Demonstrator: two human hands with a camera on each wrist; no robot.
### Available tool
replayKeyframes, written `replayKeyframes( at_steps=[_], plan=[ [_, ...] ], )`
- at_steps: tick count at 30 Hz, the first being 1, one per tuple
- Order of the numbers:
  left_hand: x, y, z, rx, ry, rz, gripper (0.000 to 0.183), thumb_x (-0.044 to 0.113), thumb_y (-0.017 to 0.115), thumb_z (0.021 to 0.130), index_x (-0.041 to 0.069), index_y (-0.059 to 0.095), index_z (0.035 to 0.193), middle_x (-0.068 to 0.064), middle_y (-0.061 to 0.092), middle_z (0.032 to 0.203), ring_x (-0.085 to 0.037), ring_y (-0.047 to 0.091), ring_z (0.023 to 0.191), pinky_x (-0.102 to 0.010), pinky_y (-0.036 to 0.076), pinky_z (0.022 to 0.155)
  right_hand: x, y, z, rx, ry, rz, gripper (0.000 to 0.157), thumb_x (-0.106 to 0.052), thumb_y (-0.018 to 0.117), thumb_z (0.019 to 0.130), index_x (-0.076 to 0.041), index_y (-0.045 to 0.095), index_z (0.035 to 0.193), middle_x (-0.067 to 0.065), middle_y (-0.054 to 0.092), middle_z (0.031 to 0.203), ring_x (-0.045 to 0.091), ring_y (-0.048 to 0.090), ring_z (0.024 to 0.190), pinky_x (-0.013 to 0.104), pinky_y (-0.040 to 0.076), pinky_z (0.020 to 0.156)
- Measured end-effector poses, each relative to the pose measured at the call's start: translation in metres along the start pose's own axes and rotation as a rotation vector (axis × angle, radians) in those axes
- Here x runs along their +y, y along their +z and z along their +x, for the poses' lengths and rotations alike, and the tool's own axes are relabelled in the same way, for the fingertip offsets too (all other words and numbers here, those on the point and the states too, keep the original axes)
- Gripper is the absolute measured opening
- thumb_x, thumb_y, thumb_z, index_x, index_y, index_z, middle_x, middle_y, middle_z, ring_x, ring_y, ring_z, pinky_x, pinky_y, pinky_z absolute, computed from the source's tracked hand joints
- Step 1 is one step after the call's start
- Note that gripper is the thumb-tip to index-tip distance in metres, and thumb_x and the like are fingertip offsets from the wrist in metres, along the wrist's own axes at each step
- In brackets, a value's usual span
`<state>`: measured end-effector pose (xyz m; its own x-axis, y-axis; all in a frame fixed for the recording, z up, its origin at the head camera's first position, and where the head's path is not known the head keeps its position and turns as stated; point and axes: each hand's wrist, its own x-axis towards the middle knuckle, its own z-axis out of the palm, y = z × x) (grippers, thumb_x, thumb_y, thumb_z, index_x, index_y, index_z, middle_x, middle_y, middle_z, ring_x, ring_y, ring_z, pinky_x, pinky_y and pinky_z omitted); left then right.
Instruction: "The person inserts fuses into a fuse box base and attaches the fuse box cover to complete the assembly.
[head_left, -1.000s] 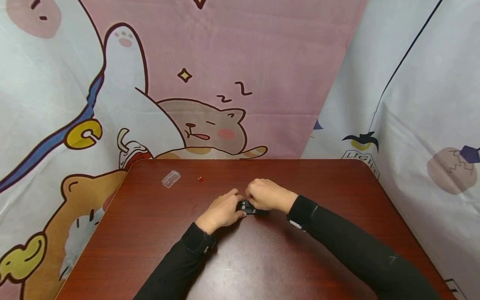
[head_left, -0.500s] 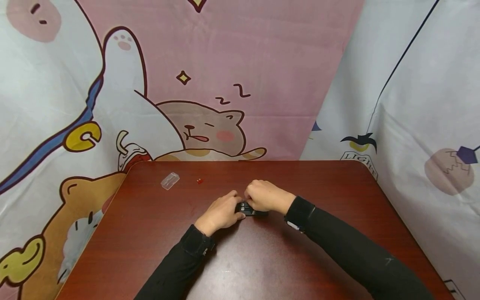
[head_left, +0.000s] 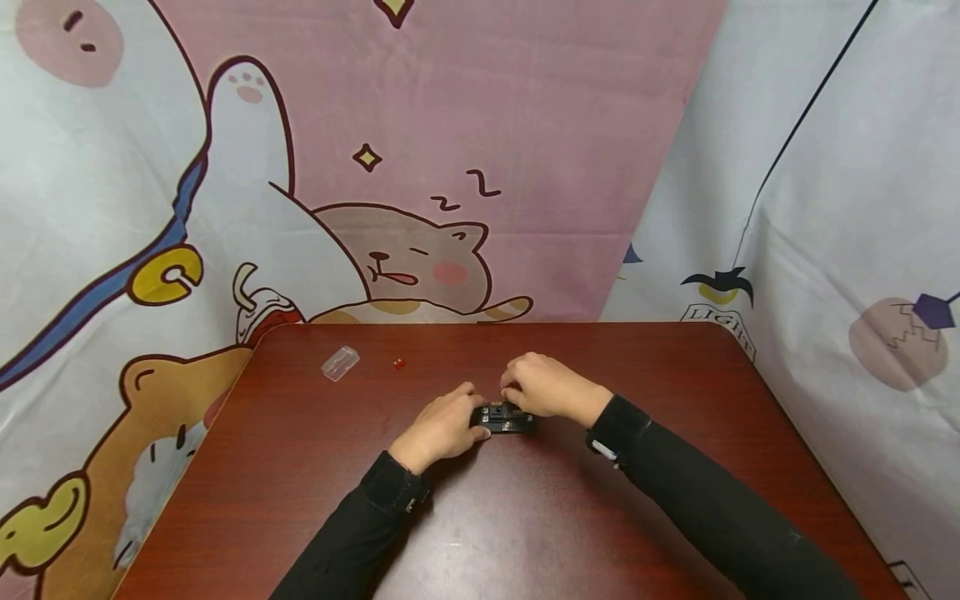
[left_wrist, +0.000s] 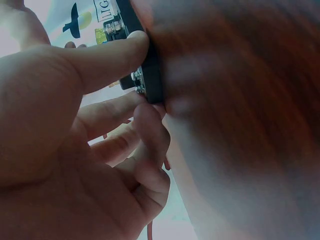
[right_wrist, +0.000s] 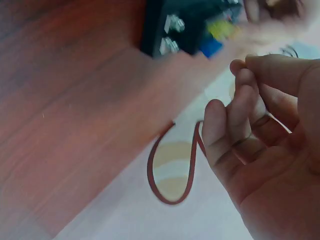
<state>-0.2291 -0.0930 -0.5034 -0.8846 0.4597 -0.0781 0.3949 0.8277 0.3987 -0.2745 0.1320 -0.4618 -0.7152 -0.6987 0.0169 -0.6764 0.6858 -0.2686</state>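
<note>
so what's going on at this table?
Someone is working on a small black block with metal screws and yellow and blue bits. The left grip holds it by one end on the table. The right grip is close by, thumb and fingertips drawn together; I can't tell if it pinches anything tiny. A clear box and a small red piece lie farther back, to the left.

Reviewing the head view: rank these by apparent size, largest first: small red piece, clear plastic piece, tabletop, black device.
1. Tabletop
2. Black device, even though partly covered
3. Clear plastic piece
4. Small red piece

No two look alike here.
</note>
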Motion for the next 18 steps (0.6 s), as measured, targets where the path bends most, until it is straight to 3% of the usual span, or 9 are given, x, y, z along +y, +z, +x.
replayKeyframes(
  at_steps=[9, 15, 18],
  plan=[
    [0.0, -0.001, 0.0, -0.014, -0.015, 0.002, 0.046, 0.035, 0.086, 0.099, 0.017, 0.075, 0.139, -0.002, 0.063, 0.125, -0.019, 0.064, 0.091, -0.041, 0.056, 0.081, 0.015, -0.017, -0.015, 0.082, 0.066, 0.109, 0.027, -0.031, 0.066, 0.112, -0.012, 0.085, 0.119, 0.001, 0.081, 0.113, 0.02, 0.076, 0.108, 0.046, 0.062, 0.098],
    [0.001, -0.001, 0.0, -0.019, -0.025, -0.008, 0.047, 0.035, 0.086, 0.099, 0.018, 0.074, 0.141, 0.0, 0.063, 0.124, -0.019, 0.064, 0.092, -0.042, 0.056, 0.083, 0.021, -0.008, -0.028, -0.02, 0.085, 0.169, 0.051, -0.049, 0.075, 0.106, -0.008, 0.077, 0.136, 0.006, 0.077, 0.13, 0.023, 0.073, 0.118, 0.048, 0.06, 0.104],
    [0.001, -0.001, 0.0, -0.016, -0.023, -0.009, 0.047, 0.035, 0.086, 0.099, 0.018, 0.074, 0.141, 0.001, 0.063, 0.124, -0.019, 0.065, 0.094, -0.042, 0.057, 0.083, 0.022, 0.0, -0.033, -0.078, 0.124, 0.2, 0.062, -0.05, 0.082, 0.099, -0.006, 0.072, 0.143, 0.006, 0.074, 0.133, 0.023, 0.07, 0.113, 0.046, 0.059, 0.099]
  ],
)
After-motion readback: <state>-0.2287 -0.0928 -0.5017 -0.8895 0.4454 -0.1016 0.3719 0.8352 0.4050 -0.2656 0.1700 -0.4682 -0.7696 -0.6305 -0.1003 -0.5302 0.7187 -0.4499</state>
